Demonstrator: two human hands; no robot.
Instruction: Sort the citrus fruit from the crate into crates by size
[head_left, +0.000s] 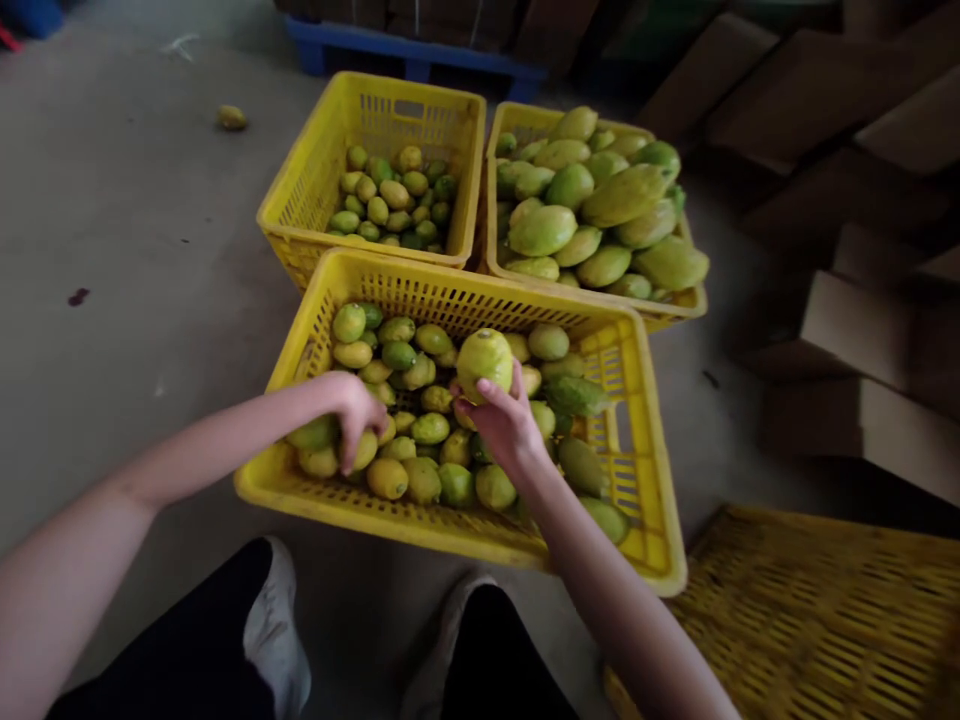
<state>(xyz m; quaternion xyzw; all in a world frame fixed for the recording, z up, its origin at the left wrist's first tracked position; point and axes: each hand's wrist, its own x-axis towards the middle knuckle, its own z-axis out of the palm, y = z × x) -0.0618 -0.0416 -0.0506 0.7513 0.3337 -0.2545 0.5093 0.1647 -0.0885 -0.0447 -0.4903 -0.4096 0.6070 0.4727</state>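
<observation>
Right hand: closed on the round fruit (484, 360), the hand (506, 415) cupping it from the near side and below, thumb laid across its lower front; likely held so because its bulk needs support underneath and this leaves the top in plain view.
Round fruit: raised in that grip above the heap; pale yellow-green, plump, slightly uneven, with a small dark mark at the top, and bigger than most fruit around it.
Left hand: the hand (358, 415) reaches down to the left of the held fruit, fingers bent over a yellow fruit (365, 450); in this dim light I cannot tell whether they are clamped on it or merely touching.
Front crate: the crate (664, 480) spreads beneath both hands, close to the feet, which probably keeps its fruit within easy reach.
Back crates: beyond the grip, the left crate (307, 165) contains small fruit, the right crate (654, 314) larger, longer ones heaped above its rim; standing near the front crate, both seem placed for short reaches.
</observation>
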